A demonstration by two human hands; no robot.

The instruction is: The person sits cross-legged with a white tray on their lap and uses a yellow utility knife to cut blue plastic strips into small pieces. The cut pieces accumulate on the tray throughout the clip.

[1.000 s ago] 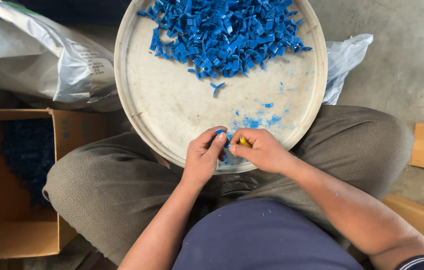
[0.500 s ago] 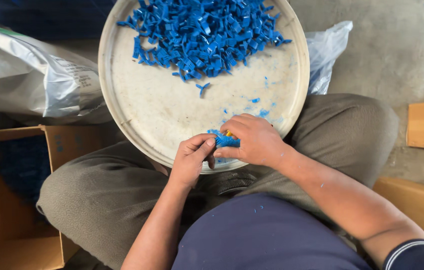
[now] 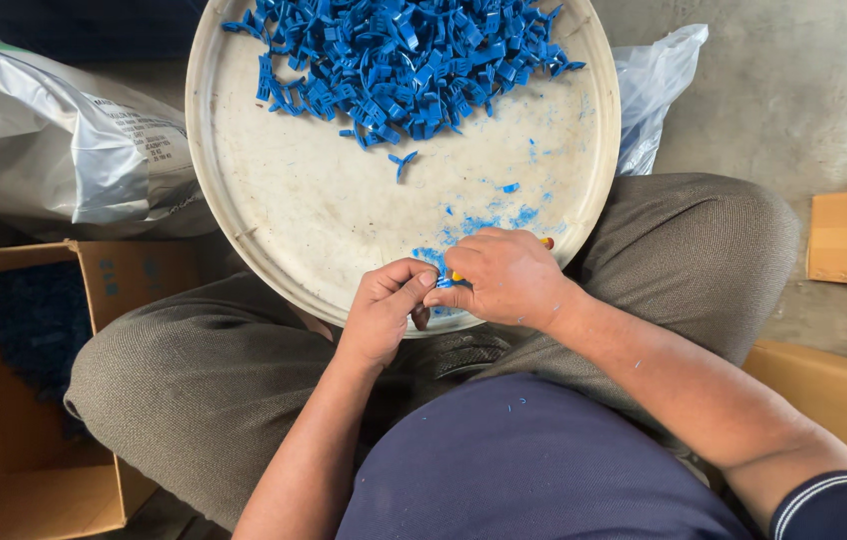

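Both grips clamp together on a small blue plastic piece (image 3: 441,283): left hand (image 3: 382,312), right hand (image 3: 506,277). Beyond them, the round tray (image 3: 324,215) carries a blue heap (image 3: 404,55).

Both forearms angle inward. The left hand (image 3: 384,310) and right hand (image 3: 504,277) meet, fingers curled, fingertips pinched together.

A small workshop floor, where piecework is done seated on bare concrete (image 3: 804,90): a round tray (image 3: 294,210) heaped with blue plastic parts (image 3: 404,55), open cardboard cartons (image 3: 14,470) and plastic sacks (image 3: 54,150) crowding the worker.
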